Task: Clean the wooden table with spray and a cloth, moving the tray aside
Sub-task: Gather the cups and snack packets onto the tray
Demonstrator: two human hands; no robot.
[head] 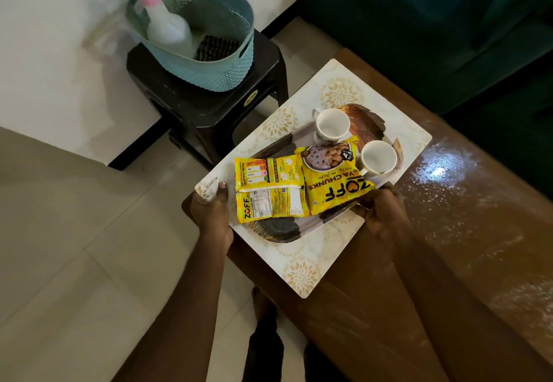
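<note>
A white tray (335,91) with gold floral print lies at the left end of the wooden table (466,220), part of it past the table's edge. On it sit a dark leaf-shaped dish (278,230), two yellow snack packets (270,190) and two white cups (332,124). My left hand (211,211) grips the tray's near left corner. My right hand (381,211) holds the dish's edge by the tray's right side. The table's surface shows wet droplets. A spray bottle (167,27) with a blue and pink head stands in a teal basket (209,61).
The basket rests on a dark plastic stool (209,106) left of the table, with a dark striped cloth (214,48) inside. A dark green sofa (434,22) stands behind the table. Pale floor tiles (74,232) lie to the left. My foot (263,304) shows below.
</note>
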